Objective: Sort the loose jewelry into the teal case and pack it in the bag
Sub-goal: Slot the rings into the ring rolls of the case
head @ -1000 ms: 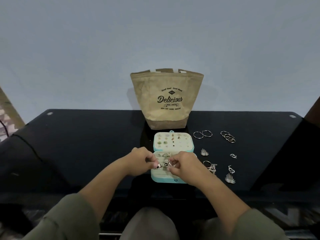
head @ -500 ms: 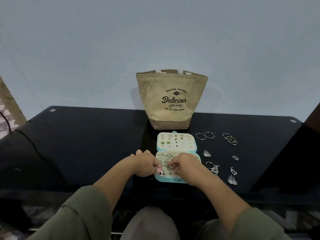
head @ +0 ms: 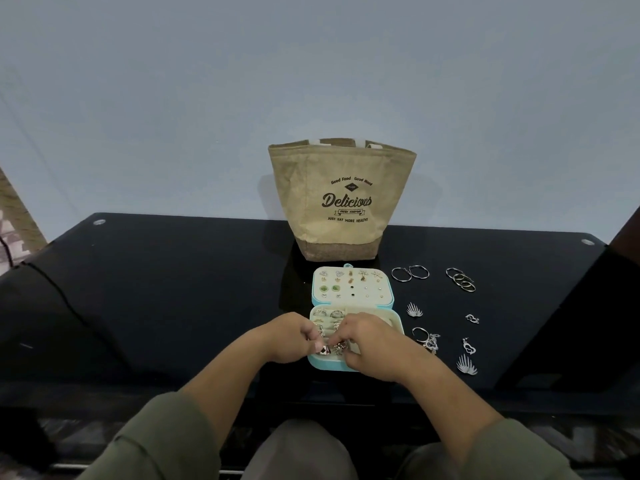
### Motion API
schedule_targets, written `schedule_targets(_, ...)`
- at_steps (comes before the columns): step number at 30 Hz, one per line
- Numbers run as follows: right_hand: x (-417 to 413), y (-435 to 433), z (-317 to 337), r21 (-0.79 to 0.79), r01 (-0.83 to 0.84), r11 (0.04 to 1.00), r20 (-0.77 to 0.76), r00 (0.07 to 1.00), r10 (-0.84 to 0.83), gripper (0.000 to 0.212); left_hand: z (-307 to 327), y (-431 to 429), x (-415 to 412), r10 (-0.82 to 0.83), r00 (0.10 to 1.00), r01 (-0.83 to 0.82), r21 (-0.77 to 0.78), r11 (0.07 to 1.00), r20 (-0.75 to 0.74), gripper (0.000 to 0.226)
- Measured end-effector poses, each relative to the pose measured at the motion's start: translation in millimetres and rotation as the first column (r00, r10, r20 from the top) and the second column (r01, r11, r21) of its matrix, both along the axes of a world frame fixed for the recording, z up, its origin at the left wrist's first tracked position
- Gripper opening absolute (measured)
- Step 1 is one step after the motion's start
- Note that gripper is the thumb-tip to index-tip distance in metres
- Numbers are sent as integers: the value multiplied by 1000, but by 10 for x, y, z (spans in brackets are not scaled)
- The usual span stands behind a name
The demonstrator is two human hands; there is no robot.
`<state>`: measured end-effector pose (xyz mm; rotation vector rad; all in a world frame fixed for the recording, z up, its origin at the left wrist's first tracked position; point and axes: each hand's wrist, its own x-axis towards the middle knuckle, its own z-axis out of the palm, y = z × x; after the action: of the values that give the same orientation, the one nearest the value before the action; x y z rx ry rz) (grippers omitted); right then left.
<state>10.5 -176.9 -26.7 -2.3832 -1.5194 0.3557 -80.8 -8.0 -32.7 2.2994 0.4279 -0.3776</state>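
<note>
**Both grips pinching over the open teal case**

I am sitting at the black table (head: 156,289). My left grip (head: 294,337) is curling its fingers and pinching a small dark-faced piece (head: 324,349) over the near tray of the teal case (head: 325,365). Just beside it, my right grip (head: 374,344) is pinching a silver piece (head: 338,348). It is possibly a ring, but it is showing too small to tell.

The case is lying open mid-table, its far panel holding stud earrings (head: 349,284) and its near tray holding rings. The tan bag (head: 343,202) is standing upright behind it.

Right of the case, loose jewelry is lying on the table: two hoops (head: 410,273), a cluster of bands (head: 462,283) and a leaf charm (head: 414,310).
</note>
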Motion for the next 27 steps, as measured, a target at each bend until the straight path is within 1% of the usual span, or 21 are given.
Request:
schedule_targets(3,2,15,-17,30,-2,1000,4,1000,2,33,-10,-10,-10,9,999,-9,8,1000,30,10)
schedule_targets(7,7,20,-42,54,4,999,-17,1000,-3,27,-11,-32,11,36,999,-36,15,999,-4,11)
schedule_targets(10,9,41,-61,61,5,998,-14,1000,-4,24,-22,-10,22,82,997,-82,19,996,15,10)
schedule_targets(13,14,45,-10,32,-6,999,-7,1000,6,25,-30,51,27,131,990,-133,28,991,60,9)
schedule_targets(16,46,9,16,12,2,1000,-9,1000,-1,26,5,67,23,102,993,-106,54,993,62,5)
schedule_targets(19,59,-16,21,10,33,999,-60,998,-32,22,61,50,16,89,995,-91,36,995,52,2)
schedule_targets(20,59,-14,16,14,48,999,-77,996,-47,21,76,36,2,88,995,-90,46,995,48,4)
schedule_targets(22,72,-15,-4,20,81,997,-105,991,-79,17,79,2,2,84,995,-89,111,990,50,12)
schedule_targets(24,84,-15,-22,17,112,994,-141,984,-109,14,60,-31,5,90,994,-100,161,982,68,14)
schedule_targets(27,76,-3,-8,-5,163,987,-193,968,-161,12,31,-70,4,100,990,-116,169,979,101,12)
